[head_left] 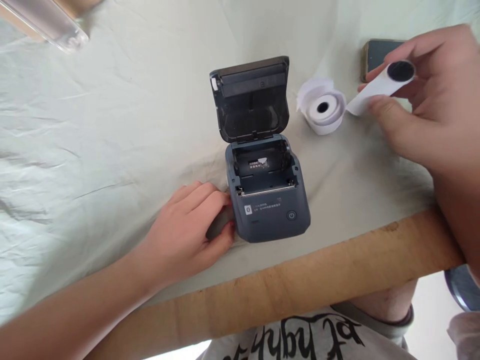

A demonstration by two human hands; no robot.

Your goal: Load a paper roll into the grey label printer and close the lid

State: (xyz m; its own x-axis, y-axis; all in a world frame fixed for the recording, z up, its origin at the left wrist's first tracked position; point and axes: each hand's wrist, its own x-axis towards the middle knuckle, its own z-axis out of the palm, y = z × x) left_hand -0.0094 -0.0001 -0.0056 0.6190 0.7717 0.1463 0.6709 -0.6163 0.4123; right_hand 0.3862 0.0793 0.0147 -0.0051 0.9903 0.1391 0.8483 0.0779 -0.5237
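Note:
A dark blue label printer (270,225) sits on the cloth with its black lid (253,100) swung up. Its paper bay is exposed and holds no roll; a small white scrap lies over the printed sticker inside. My left hand (191,225) rests at the printer's left side, thumb and curled fingers pressed to its edge, fingertips partly hidden. Between the thumb and fingers of my right hand (423,100) is a white paper roll (375,95) with a dark core end, tilted. Its lower tip comes close to a loosely wound paper roll (326,122); whether they join I cannot tell.
A phone-like dark device (378,52) lies behind my right hand. At the far left corner stands a clear plastic case (56,25). Wrinkled pale cloth (112,125) covers the table up to a wooden front edge (300,270), with my lap below.

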